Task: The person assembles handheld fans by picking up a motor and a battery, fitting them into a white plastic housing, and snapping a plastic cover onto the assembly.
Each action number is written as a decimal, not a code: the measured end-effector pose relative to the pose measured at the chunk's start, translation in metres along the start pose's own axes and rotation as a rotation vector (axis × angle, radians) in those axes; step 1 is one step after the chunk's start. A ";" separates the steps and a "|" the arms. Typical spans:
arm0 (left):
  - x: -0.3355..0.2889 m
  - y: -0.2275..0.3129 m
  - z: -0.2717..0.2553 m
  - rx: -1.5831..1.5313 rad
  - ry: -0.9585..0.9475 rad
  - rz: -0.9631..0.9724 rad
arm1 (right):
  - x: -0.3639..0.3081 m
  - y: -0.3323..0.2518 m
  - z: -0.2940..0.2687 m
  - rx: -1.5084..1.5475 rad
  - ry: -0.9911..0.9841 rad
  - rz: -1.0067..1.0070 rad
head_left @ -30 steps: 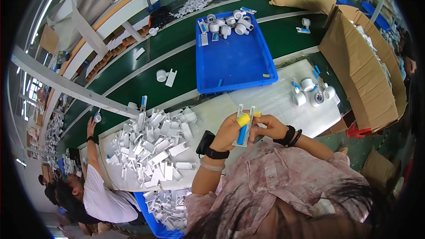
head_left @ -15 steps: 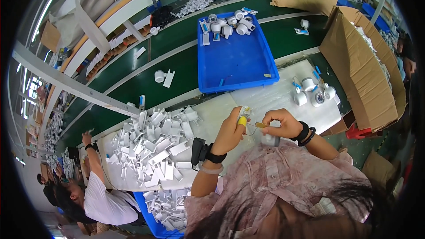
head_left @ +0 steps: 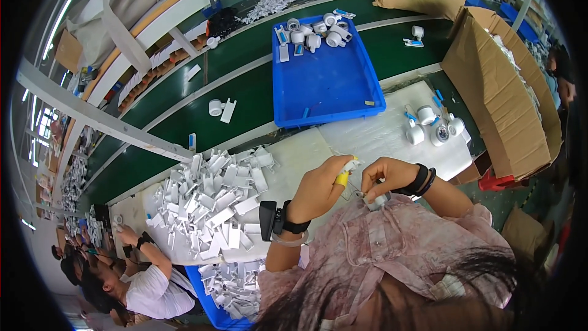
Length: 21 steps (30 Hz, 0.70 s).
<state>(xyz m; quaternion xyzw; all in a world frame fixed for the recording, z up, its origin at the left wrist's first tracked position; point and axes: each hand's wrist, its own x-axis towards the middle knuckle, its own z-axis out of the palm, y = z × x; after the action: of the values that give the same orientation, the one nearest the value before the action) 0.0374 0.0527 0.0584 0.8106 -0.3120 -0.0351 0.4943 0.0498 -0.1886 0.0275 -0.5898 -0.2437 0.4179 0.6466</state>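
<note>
My left hand (head_left: 318, 190) is closed on a small white plastic part (head_left: 351, 165), with a yellow cover (head_left: 342, 178) on one digit. My right hand (head_left: 391, 175) is pinched shut just to the right, its fingertips at a round white-and-grey housing (head_left: 378, 201) close to my shirt. What lies between those fingertips is hidden. A thin wire (head_left: 350, 193) shows in the gap between the hands. Left of them lies a heap of white plastic brackets (head_left: 214, 199). Several round white lamp heads with blue-marked pieces (head_left: 439, 133) lie on the right of the worktop.
A blue tray (head_left: 327, 95) with white assembled parts at its far end stands ahead, partly over the green conveyor (head_left: 245, 89). An open cardboard box (head_left: 496, 98) is at the right. A blue bin (head_left: 205, 306) of brackets sits below the worktop's left. A co-worker (head_left: 153, 288) works at far left.
My right hand has lowered its fingertips to the round housing; the small yellowish plate it pinched is out of sight. My left hand has turned slightly. Parts on the conveyor shifted left.
</note>
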 end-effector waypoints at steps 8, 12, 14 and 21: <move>-0.012 -0.010 0.029 -0.068 0.199 -0.286 | 0.016 0.014 0.022 -0.967 0.849 -0.441; -0.009 -0.022 0.043 -0.642 0.268 -0.431 | 0.018 0.017 0.022 -0.934 0.914 -0.587; -0.010 -0.027 0.048 -0.785 0.289 -0.404 | 0.017 0.016 0.026 -0.931 0.895 -0.611; -0.007 -0.014 0.053 -0.741 0.288 -0.388 | 0.010 0.013 0.030 -0.839 0.803 -0.556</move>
<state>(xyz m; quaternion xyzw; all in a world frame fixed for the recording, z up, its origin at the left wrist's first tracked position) 0.0191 0.0196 0.0187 0.6189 -0.0483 -0.1233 0.7742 0.0280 -0.1638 0.0186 -0.8179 -0.2692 -0.1497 0.4859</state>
